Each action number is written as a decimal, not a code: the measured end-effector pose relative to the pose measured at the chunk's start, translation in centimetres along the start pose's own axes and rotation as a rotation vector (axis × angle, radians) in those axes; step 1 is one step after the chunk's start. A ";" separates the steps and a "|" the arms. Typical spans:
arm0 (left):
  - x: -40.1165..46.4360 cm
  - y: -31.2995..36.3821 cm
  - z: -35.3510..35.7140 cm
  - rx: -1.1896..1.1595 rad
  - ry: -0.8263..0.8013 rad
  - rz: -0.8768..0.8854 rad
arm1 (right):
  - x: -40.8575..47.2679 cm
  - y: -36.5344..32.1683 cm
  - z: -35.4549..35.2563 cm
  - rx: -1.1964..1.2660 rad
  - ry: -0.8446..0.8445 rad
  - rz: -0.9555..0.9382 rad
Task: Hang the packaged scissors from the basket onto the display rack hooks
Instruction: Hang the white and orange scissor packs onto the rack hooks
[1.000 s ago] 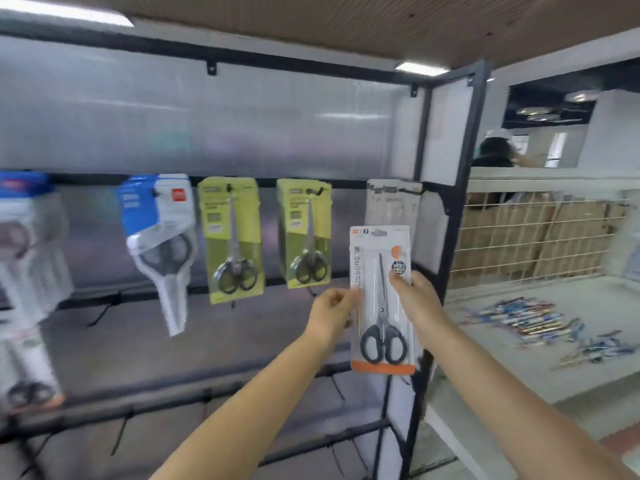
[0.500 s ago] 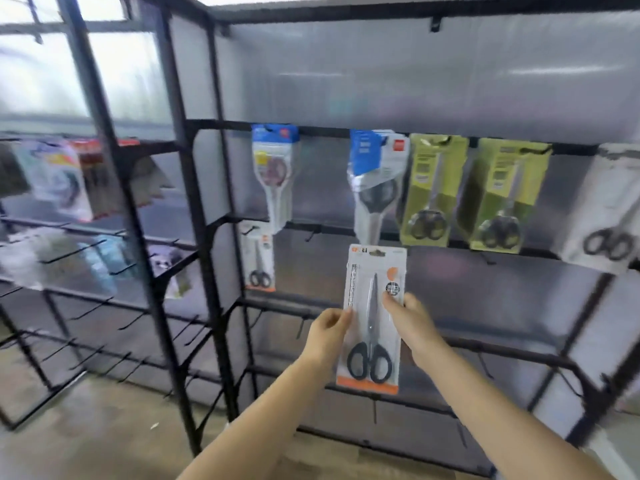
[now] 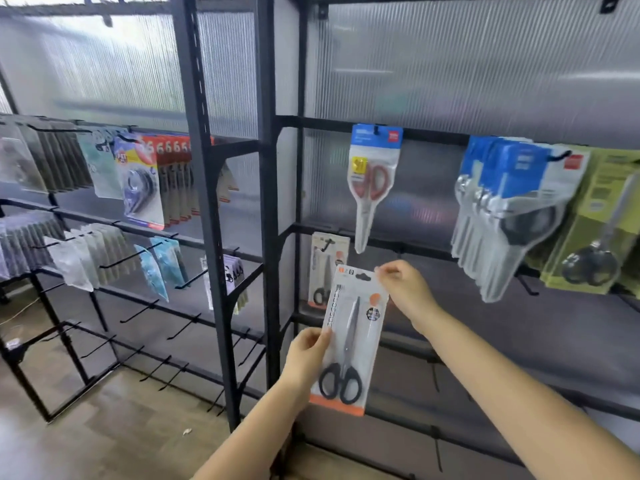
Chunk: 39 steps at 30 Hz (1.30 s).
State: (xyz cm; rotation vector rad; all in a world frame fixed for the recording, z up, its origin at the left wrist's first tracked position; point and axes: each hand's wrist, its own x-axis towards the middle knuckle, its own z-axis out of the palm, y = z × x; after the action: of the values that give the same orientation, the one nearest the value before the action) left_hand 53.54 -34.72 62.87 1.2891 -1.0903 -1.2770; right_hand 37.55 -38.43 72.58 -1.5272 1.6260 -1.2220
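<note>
Before the rack (image 3: 268,237), left hand (image 3: 306,355) pinches the tilted scissors pack (image 3: 349,341) at its left edge, right hand (image 3: 407,292) raised, fingers (image 3: 388,271) pinching its top corner.

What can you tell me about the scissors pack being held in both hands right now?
The scissors pack is a flat white card with an orange bottom strip, a hang slot at the top and a clear blister over black-handled, grey-bladed scissors, blades pointing up. It tilts slightly right, unhung, in front of the rack's lower rail. The left hand grips its left edge; the right hand pinches its top right corner. A matching pack hangs just behind.
</note>
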 end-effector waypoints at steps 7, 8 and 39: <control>5.8 -0.2 -3.9 0.021 0.011 0.011 | 4.8 -1.0 4.6 -0.190 -0.044 -0.080; 6.5 -0.3 -4.2 0.018 0.011 0.012 | 5.3 -1.2 5.2 -0.203 -0.042 -0.088; 22.2 -2.0 -1.5 -0.043 0.062 0.016 | 13.2 4.0 12.7 -0.728 0.018 -0.148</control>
State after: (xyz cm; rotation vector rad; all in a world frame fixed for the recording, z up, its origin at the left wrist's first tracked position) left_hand 55.95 -56.39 58.18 1.2771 -1.0220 -1.2338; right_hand 44.90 -54.37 66.04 -2.0929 2.1359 -0.7299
